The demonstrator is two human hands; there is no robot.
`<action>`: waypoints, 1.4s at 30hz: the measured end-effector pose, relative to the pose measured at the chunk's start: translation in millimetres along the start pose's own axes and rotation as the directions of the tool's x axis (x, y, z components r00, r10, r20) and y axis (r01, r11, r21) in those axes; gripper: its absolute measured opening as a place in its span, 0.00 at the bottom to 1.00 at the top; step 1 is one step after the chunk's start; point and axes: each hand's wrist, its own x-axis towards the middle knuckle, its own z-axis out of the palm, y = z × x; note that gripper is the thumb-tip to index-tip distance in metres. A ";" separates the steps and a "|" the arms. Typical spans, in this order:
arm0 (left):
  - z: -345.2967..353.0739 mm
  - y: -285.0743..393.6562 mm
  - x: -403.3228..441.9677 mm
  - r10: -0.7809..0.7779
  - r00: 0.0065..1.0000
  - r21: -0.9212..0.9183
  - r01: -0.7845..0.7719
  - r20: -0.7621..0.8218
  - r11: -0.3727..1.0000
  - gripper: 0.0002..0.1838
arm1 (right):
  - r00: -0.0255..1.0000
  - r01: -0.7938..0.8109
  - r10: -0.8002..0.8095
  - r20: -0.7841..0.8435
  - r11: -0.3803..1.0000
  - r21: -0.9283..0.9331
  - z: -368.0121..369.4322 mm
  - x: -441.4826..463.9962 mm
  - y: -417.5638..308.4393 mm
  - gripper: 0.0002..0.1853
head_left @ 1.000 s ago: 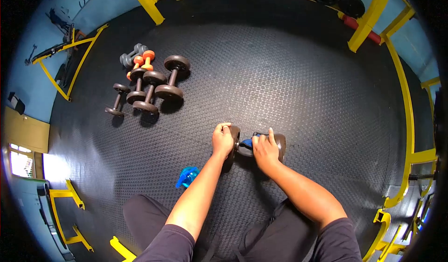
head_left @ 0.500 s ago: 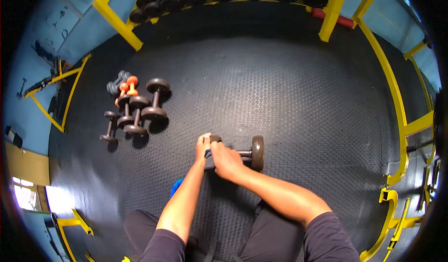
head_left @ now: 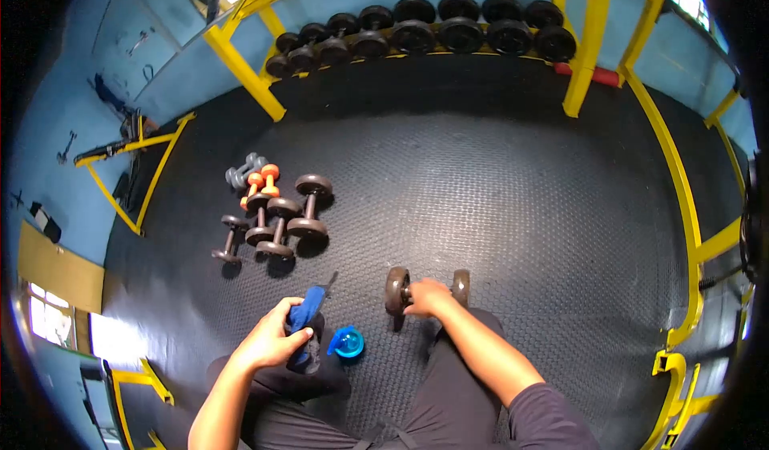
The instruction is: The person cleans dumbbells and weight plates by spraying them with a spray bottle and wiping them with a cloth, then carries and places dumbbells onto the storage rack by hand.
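Observation:
My left hand [head_left: 276, 339] is closed around a blue and dark grey cloth [head_left: 306, 312] over my left leg. A thin dark strip sticks out beyond it. My right hand [head_left: 430, 296] grips the handle of a brown dumbbell [head_left: 397, 290] on the floor in front of me. The hand covers most of that handle, leaving the two round ends in sight. Between my legs a turquoise bottle [head_left: 350, 343], seen from above, stands on the floor with a blue part at its left side.
Several brown dumbbells [head_left: 310, 207] lie ahead to the left, beside orange dumbbells [head_left: 270, 181] and grey ones [head_left: 246, 171]. A yellow rack [head_left: 248, 78] holds black dumbbells [head_left: 413, 37] at the back. Yellow frames [head_left: 673, 170] line the right side. Black textured matting [head_left: 513, 202] covers the floor.
My hands have separated: the left moved down and left with the cloth, the right now grips the dumbbell. The dumbbell's left end and the bottle are uncovered. The view has tilted up.

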 end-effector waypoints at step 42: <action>-380.3 112.0 49.9 0.182 0.983 -0.520 -0.164 -0.017 0.838 0.27 | 0.870 -0.130 0.370 -0.326 0.810 0.573 -415.8 -217.0 -373.3 0.23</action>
